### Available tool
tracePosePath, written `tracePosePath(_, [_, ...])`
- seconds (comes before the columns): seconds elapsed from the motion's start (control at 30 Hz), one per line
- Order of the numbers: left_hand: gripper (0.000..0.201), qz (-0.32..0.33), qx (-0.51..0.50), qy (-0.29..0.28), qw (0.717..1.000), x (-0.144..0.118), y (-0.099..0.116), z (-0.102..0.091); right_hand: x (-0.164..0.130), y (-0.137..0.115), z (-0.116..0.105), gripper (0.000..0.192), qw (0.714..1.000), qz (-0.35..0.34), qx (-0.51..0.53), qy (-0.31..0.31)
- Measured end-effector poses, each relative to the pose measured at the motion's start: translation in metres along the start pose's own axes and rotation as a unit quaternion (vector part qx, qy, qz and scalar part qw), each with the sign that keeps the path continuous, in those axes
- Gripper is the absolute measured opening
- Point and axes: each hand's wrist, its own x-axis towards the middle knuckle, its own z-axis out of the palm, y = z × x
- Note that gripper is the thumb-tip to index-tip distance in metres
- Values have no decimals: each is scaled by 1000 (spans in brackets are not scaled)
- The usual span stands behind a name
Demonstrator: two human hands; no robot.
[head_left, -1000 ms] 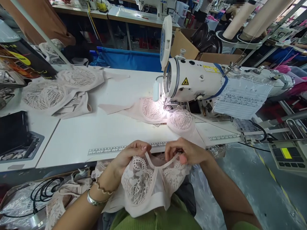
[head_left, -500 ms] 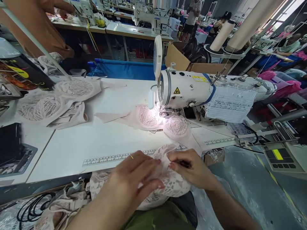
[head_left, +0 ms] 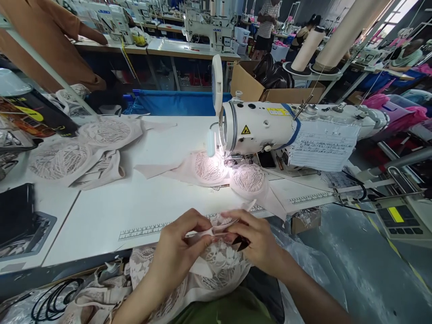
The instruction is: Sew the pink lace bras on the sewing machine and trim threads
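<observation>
My left hand pinches the edge of a pale pink lace bra between thumb and fingers. Facing it, my right hand grips the same edge a short way to the right. A small dark pointed tool is tucked in my right palm, mostly hidden by the fingers. The held bra hangs over my lap, in front of the table edge. Beyond my hands, another pale pink bra lies under the lit needle area of a white sewing machine, apart from both hands.
More bras are piled at the table's left, by a black tin. A black flat object lies near the left edge. A ruler strip runs along the front. Behind stand a cardboard box and a co-worker's orange-brown sleeve.
My left hand has gone from spread over the lace to pinching its edge. My right hand has shifted slightly left, and the dark tool shows more. The held edge is now folded between both hands.
</observation>
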Motion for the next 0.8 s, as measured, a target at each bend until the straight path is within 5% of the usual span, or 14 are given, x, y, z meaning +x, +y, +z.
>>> tracePosePath(0.13, [18,-64,-71,-13,995,0,-5,-12,1,4,-26,33,976,55,173,-116])
tracePosePath(0.23, [16,-69,-98,20,993,-2,-10,-20,-2,11,-47,38,959,88,231,-140])
tracePosePath(0.5, [7,-54,-81,152,983,-10,-15,-12,-5,16,-55,16,998,30,35,33])
tracePosePath(0.63, [10,-30,-48,195,979,-11,-15,-6,-1,13,-44,20,991,-13,-39,124])
tracePosePath(0.8, [10,-35,-38,210,976,-10,-16,-6,-1,17,-34,19,985,16,-72,156])
